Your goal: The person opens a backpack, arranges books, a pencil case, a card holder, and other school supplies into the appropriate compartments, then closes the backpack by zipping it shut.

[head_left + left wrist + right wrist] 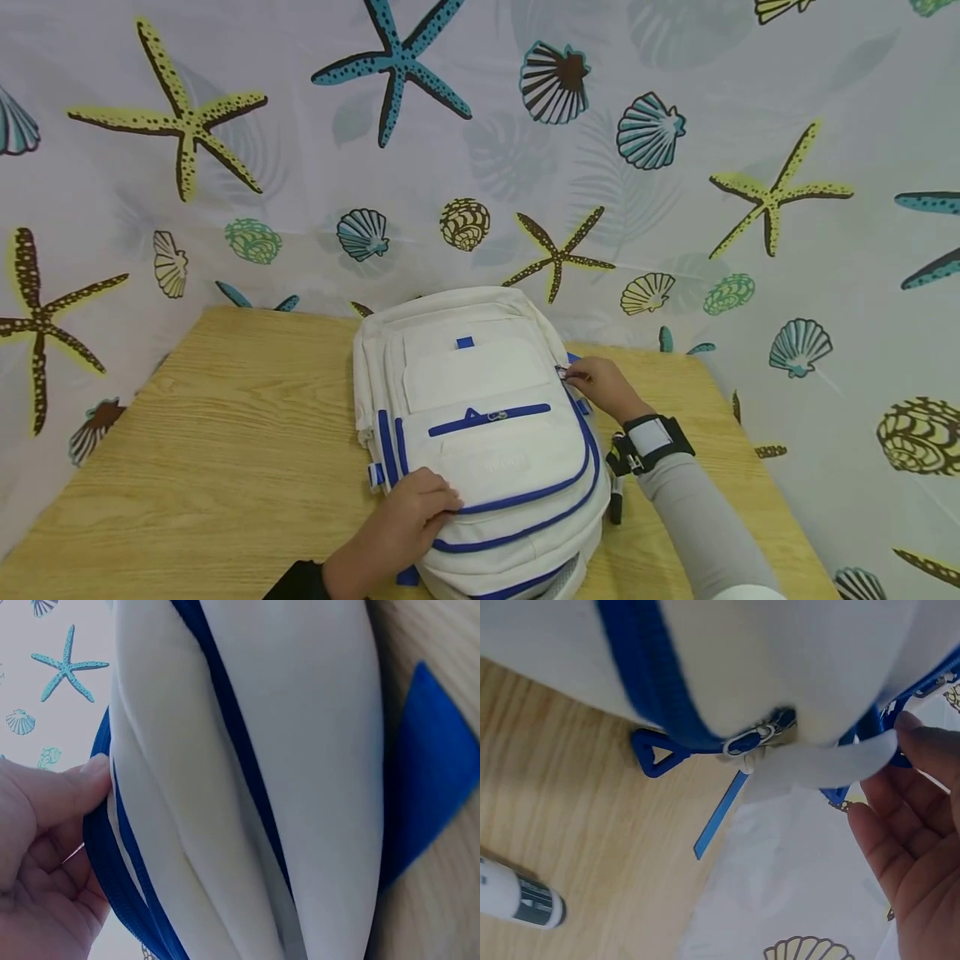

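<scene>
Lying between left hand (405, 518) pinching blue trim (107, 859) and right hand (606, 389) pinching zipper pull (562, 372): backpack (480, 375).

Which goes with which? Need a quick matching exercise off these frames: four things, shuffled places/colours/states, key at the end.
Things
1. left hand
2. right hand
3. backpack
4. patterned cloth

Places, colours, states
A. behind the table in the head view
B. pinching a zipper pull
C. white with blue trim
D. gripping a blue-trimmed edge, lower left in the head view

Pairs: 1-D, 2-B, 3-C, 4-A
</scene>
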The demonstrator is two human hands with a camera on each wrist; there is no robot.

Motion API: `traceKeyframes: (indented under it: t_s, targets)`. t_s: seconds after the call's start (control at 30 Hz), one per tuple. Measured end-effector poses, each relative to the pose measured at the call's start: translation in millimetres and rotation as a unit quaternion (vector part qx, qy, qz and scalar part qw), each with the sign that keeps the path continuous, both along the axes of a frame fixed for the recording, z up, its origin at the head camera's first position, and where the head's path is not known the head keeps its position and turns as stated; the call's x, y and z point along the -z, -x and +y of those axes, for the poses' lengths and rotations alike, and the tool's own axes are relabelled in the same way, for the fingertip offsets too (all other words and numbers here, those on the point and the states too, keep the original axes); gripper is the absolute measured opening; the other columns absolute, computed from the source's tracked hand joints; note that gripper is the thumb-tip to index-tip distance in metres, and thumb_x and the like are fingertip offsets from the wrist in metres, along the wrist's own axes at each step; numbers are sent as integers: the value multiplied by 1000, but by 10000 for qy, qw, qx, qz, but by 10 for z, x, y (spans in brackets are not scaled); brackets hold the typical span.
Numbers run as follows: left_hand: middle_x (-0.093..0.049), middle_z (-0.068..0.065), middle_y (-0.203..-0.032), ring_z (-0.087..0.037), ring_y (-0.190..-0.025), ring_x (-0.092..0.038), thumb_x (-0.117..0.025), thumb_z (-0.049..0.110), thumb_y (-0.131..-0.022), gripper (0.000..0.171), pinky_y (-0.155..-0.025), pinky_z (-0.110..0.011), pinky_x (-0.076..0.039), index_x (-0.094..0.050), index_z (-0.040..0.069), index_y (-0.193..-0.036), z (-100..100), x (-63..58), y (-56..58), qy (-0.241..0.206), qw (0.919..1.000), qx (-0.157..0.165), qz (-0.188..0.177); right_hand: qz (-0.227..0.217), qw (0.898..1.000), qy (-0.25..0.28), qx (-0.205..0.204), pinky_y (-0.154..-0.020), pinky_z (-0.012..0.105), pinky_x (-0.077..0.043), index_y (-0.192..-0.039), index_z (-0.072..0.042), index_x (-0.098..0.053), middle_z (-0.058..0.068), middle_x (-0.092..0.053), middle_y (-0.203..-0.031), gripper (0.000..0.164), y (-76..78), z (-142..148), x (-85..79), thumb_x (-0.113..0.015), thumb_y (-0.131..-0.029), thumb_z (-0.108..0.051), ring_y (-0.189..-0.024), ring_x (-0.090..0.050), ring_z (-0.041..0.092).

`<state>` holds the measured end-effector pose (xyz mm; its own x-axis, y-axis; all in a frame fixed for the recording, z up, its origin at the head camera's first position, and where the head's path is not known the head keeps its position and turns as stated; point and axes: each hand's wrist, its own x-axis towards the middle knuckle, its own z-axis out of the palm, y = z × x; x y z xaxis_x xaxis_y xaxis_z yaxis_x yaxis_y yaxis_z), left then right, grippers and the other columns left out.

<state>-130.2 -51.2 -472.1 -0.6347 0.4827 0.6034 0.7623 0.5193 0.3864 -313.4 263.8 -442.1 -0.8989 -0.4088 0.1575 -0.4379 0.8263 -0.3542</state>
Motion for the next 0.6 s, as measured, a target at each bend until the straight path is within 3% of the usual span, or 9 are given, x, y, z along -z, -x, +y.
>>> traceKeyframes:
  t_s: [0.17, 0.33, 0.6]
  targets:
    - [-59, 5, -86, -8, -82, -52, -75, 7, -67, 16, -75, -22, -45, -68, 12, -81, -36, -3, 40, 82, 9996, 217, 141, -126, 9997, 4, 208, -67, 35, -49, -84, -6, -68, 6, -65, -81, 9, -88, 76, 32, -60, -83, -8, -74, -58, 17]
    - [-58, 3, -94, -10, -90, -54, -74, 15, -70, 15, -78, -26, -47, -68, 13, -84, -86, -23, 72, 144, 9990, 427, 12, -115, 9993, 118, 340, -70, 36, -50, -84, -6, -68, 6, -65, -82, 8, -165, 158, 82, -60, -83, -9, -76, -59, 18]
    - [-60, 1, -115, -19, -111, -52, -71, 26, -74, 26, -89, -38, -44, -67, 18, -99, -187, -31, 118, 754, 9954, 584, 71, 252, 9988, 339, 260, -72, 37, -49, -83, -6, -67, 4, -63, -80, 6, -333, 222, 91, -62, -82, -8, -74, -57, 16]
